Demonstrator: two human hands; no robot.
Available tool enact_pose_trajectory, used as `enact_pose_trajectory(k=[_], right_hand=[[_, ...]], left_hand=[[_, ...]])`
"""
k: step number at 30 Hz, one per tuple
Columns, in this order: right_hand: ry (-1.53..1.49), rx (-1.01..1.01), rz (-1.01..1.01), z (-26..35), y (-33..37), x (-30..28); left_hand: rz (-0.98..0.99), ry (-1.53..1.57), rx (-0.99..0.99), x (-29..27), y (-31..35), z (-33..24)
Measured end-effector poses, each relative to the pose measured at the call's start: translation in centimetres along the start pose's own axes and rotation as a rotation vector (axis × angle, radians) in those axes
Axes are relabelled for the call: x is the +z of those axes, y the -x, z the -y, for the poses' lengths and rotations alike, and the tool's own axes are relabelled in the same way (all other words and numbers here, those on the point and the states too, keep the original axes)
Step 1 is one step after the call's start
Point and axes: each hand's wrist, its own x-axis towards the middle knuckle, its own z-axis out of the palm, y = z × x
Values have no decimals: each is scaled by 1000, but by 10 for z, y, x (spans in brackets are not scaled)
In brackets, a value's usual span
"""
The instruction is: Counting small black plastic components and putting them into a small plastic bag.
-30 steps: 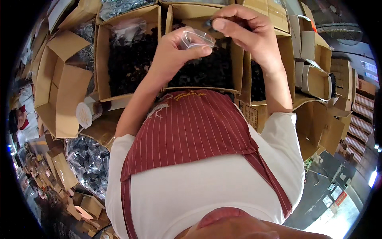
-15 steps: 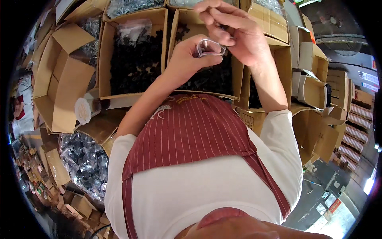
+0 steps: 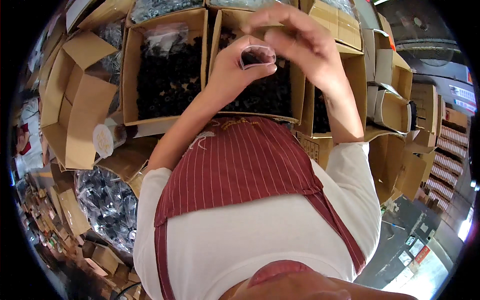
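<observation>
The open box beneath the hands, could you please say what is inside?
Inside the box are many small black parts. The left hand and right hand hide some of the interior; whatever lies beneath the parts is covered.

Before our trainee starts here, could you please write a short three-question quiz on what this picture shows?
1. Which hand holds the clear plastic item?
2. True or false: the right hand is raised near that item.
3. What mostly fills the open cardboard box just left of both hands?
A) white lids
B) small black parts
C) red cloth

Key:
1. The left hand.
2. True; its fingers are blurred, so whether they hold anything is unclear.
3. B.
</observation>
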Motion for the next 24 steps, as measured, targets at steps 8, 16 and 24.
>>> enact_pose_trajectory(k=[8, 16, 24], right_hand=[[705, -97, 218, -21, 60, 10], [527, 482, -449, -124, 141, -75], [991, 909, 263, -152, 218, -15]], left_hand=[[55, -560, 113, 10, 3, 6], [259, -247, -194, 9, 1, 42], [82, -120, -280, 7, 0, 48]])
